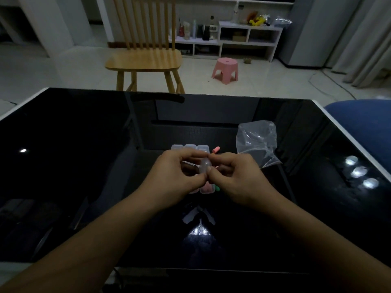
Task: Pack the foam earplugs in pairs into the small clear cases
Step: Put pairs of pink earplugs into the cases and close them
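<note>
worktop (pixel 84 144): black, glossy, pale edge on the far left and right sides; reflects lamps and the room.
far row: three small clear cases (pixel 190 147) side by side, touching, lids shut.
beside the row, right: one pink earplug (pixel 216 149), tilted.
far right: crumpled clear plastic bag (pixel 257 142), near the earplug, apart from the cases.
near side: a clear case (pixel 205 188) with pink contents, partly hidden; green earplug (pixel 217 188) just right of it.

Above the middle of the black table (pixel 84 144), both hands pinch one small clear case (pixel 204 167): the left hand (pixel 177 172) from its left, the right hand (pixel 234 176) from its right. Three clear cases (pixel 190 147) and a pink earplug (pixel 216 149) lie just beyond; a plastic bag (pixel 257 142) sits toward the right edge.
</note>
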